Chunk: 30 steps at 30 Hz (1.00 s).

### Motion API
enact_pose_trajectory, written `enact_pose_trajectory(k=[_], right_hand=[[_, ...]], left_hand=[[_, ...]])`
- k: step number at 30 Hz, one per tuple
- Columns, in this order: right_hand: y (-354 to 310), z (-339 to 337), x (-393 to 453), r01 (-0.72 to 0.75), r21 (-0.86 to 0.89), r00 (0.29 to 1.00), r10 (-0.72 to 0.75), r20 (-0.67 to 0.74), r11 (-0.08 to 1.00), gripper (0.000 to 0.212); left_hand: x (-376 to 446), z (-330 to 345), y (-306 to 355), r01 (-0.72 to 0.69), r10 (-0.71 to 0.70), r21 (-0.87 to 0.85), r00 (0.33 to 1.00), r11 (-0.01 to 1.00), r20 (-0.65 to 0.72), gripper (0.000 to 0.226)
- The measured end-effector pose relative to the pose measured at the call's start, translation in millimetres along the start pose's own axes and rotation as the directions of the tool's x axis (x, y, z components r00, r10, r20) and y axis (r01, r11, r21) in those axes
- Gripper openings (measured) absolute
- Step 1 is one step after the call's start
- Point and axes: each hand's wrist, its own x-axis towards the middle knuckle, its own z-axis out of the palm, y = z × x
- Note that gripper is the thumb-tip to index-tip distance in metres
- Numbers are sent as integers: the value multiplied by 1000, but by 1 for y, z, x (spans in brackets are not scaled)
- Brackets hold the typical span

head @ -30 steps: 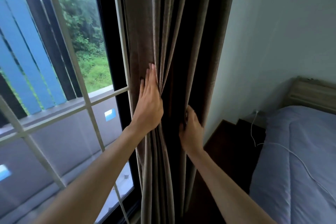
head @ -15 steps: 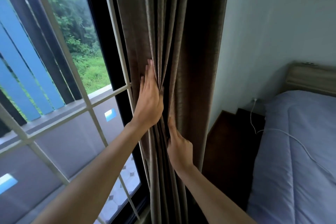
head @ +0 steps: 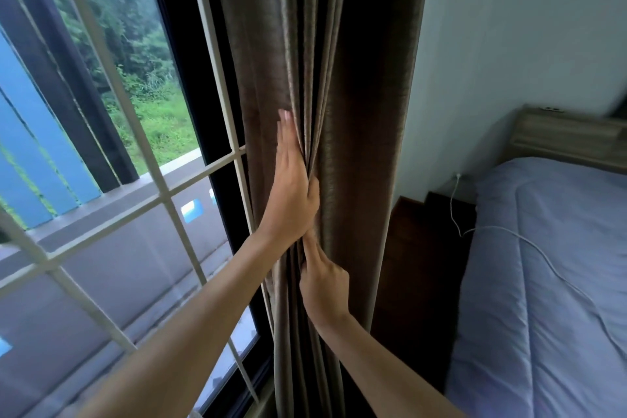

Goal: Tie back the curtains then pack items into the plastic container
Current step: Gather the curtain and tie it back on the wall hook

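Pale wall (head: 509, 44) fills the upper right, a window (head: 163, 193) with white grille bars and a dark frame fills the left, and greenery and blue slats show through the glass. No brand, label or writing can be read anywhere. Between window and wall hangs the curtain (head: 356, 95), brown and gathered into vertical folds, its top and hem both cut off by the frame edges. The left hand (head: 291, 193) lies flat against the folds on the window side, fingers straight and together, thumb tucked toward the cloth. Just below it the right hand (head: 324, 282) is half curled, its index finger pushed up into a fold, touching the heel of the left hand; whether it pinches any cloth is hard to make out. At the right edge a bed (head: 549, 282) with a lilac cover is cut off, a white cable (head: 529, 244) trailing across it. Dark furniture (head: 420, 248) beside the bed sits in shadow, its form unclear.
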Motion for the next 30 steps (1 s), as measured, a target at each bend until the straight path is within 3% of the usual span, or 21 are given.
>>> enact_pose_trajectory(k=[5,8,11,14,16,20,23,26,30], right_hand=[[0,-5,-9,30,59,999,-31,30,998,80],[13,-8,-20,83,134,995,-89,42,988,52],[34,-22,-8,26,118,995,-14,-101,993,28],[48,-46,42,-78,184,942,133,-308,980,32],[59,-61,88,-177,251,897,261,-356,952,49],[94,-63,156,-396,412,880,467,-86,821,94],[103,-55,165,-437,370,894,440,83,820,74],[99,-44,145,-388,328,921,375,104,861,52],[85,-30,98,-294,257,955,274,111,920,52]], left_hand=[[-6,-1,5,39,-39,-34,999,999,25,90],[-10,-4,7,62,-59,-44,996,997,63,83],[-11,-10,8,76,-70,-62,994,995,84,80],[-12,-11,12,84,-73,-116,993,990,95,79],[-12,-9,15,109,-97,-139,991,984,88,80],[-13,-5,16,135,-126,-122,989,983,76,80],[-13,-6,10,153,-147,-73,986,986,84,77],[-11,-10,6,181,-175,-67,980,981,96,77],[-11,-14,2,179,-174,-55,981,982,87,77]])
